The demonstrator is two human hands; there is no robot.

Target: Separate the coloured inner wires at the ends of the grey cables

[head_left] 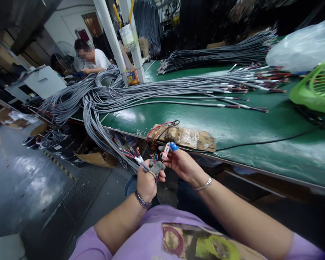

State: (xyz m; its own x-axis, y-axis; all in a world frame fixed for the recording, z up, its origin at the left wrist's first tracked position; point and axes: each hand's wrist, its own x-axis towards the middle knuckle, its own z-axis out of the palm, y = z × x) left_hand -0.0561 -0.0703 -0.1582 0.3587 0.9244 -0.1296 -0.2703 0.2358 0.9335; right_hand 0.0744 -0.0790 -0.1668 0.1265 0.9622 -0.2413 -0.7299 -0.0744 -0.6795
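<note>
My left hand (147, 178) is closed round the end of a grey cable (141, 163), whose coloured inner wires (132, 152) fan out above my fist; a grey finger cot covers one fingertip. My right hand (181, 162) pinches a small pale tool or part (165, 151) between the thumb and a finger capped in blue, right beside the wire ends. Both hands hover in front of the green table's (260, 144) near edge. The cable runs up to a large bundle of grey cables (119, 92) draped over the table.
A taped cardboard pad (189, 137) with red and black leads lies at the table edge. More cable bundles (219, 54), a green plastic basket (316, 86) and a plastic bag (303, 47) sit farther back. Another person (93, 57) works at the far left. Boxes lie on the floor.
</note>
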